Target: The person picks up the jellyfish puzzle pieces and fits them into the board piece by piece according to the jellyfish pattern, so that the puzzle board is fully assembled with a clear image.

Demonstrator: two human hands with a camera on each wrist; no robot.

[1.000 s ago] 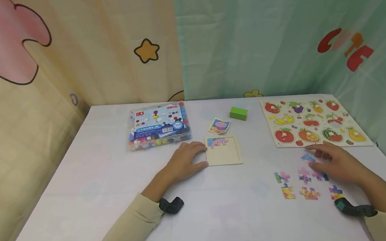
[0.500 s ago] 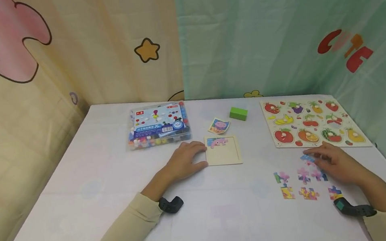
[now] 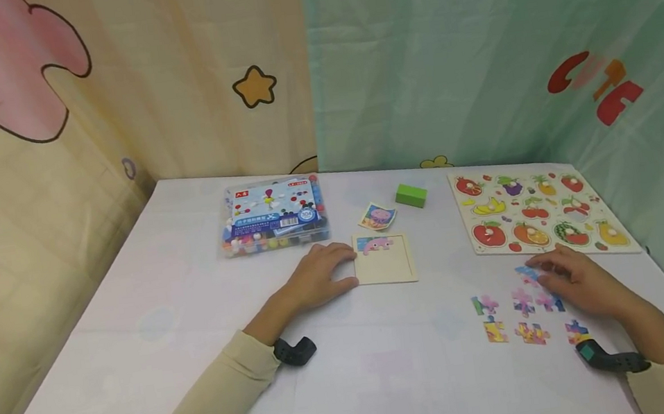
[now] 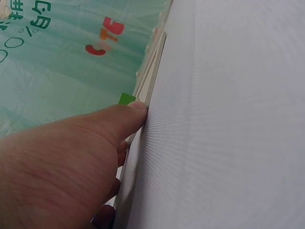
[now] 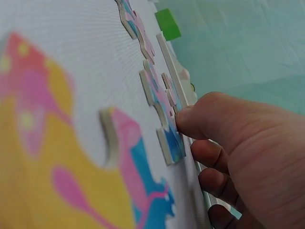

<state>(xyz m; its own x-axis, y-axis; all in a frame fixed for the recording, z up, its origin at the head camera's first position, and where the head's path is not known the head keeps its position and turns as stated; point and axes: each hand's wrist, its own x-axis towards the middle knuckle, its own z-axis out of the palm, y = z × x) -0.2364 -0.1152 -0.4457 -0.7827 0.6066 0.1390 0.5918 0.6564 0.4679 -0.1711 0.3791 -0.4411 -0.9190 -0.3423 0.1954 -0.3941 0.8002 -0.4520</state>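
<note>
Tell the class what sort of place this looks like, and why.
Probably a play or learning corner: loose puzzle pieces and a fruit board lie on a white table, with a cartoon-printed curtain behind.

1. A children's play corner, by its look; whether in a home or elsewhere cannot be told
2. Beige curtain (image 3: 187,114) and green curtain (image 3: 415,70), printed with a cartoon star (image 3: 255,86) and coloured letters (image 3: 612,72), close it in
3. White-covered table (image 3: 395,401) before the curtains
4. Toys on it: jigsaw pieces (image 3: 524,302), fruit peg puzzle (image 3: 534,209), molecular model kit (image 3: 272,208), green block (image 3: 411,196)
</note>
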